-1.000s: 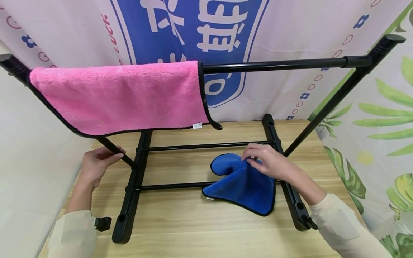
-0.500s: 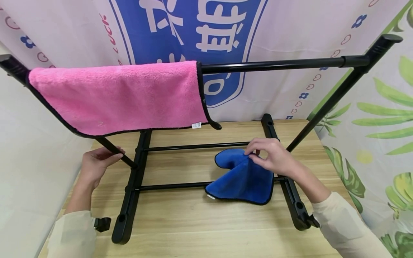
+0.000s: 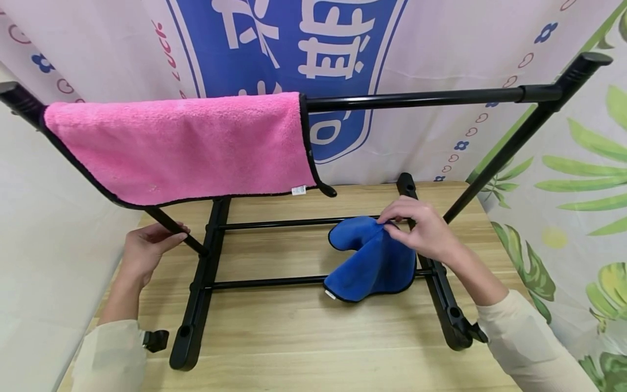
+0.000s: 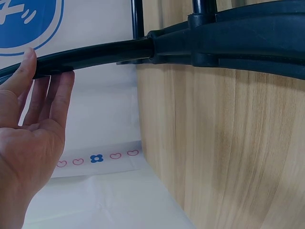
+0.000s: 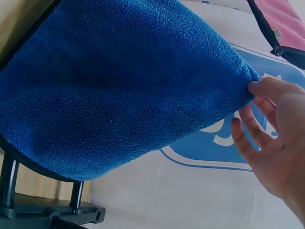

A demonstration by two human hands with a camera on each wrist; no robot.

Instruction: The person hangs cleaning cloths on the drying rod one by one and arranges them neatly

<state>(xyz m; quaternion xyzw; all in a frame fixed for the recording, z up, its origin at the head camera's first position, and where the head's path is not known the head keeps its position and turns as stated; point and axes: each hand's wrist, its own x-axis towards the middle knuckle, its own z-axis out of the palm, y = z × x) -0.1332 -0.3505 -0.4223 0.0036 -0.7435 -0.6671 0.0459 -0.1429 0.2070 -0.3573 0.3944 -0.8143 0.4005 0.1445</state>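
Note:
In the head view, my right hand pinches a blue towel with black edging by a gathered point. The blue towel hangs in a cone over the lower right of a black rack, overlapping its lower crossbar. The right wrist view shows the thumb and index finger at the tip of the blue towel, the other fingers loose. My left hand grips the rack's left post low down, with thumb and fingers on opposite sides. A pink towel hangs over the left part of the top bar.
The rack stands on a wooden table, its left foot and right foot joined by two thin crossbars. A printed cloth hangs behind, and a leaf-patterned cloth on the right.
My right hand has moved up and slightly right with the blue towel, whose lower edge has risen with it. The left hand and pink towel stay as they were.

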